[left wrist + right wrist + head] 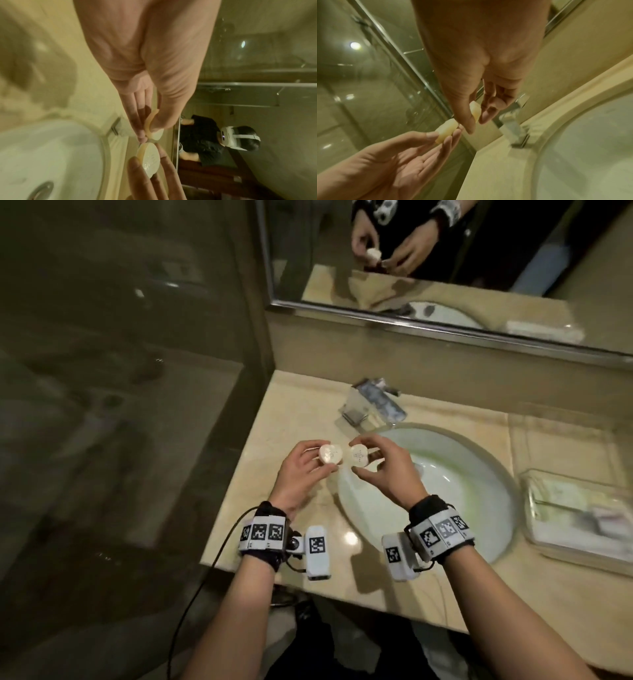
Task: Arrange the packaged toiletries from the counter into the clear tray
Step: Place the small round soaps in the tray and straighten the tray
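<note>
sink [455, 474] | faucet [371, 402] | mirror [445, 261] | glass shower wall [130, 371]
</note>
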The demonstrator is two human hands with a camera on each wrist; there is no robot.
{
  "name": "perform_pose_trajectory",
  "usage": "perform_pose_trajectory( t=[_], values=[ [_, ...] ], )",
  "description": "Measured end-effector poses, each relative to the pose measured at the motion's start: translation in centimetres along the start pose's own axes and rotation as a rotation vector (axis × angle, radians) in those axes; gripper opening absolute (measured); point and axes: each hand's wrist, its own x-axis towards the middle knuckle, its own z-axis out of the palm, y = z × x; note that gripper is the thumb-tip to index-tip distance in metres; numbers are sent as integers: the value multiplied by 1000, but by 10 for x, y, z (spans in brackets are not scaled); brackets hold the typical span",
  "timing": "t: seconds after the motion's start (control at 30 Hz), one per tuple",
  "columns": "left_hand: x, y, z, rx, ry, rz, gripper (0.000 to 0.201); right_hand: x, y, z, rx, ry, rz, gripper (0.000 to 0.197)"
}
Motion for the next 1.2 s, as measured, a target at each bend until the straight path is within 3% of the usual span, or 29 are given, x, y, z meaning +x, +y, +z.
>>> perform_pose_trajectory(
  t=[0.33,0.53,0.67,0.87,1.03,1.2],
  values=[
    [31,-7,195,123,-235,62,38,-51,80,-168,193,215,130,42],
    [49,-46,312,266,-292,21,30,-90,150,-255,232,365,242,27],
    [61,-84,373,381,-243,10,25,-115,209,-293,237,461,427,31],
    [65,-129,437,431,-255,-144,32,-138,277,-326,292,637,744,34],
    [72,-148,466,478,-227,-212,32,-134,310,-335,388,713,845,22],
    [79,-151,480,524,-278,-227,33,-120,332,-339,252,785,927,23]
  ],
)
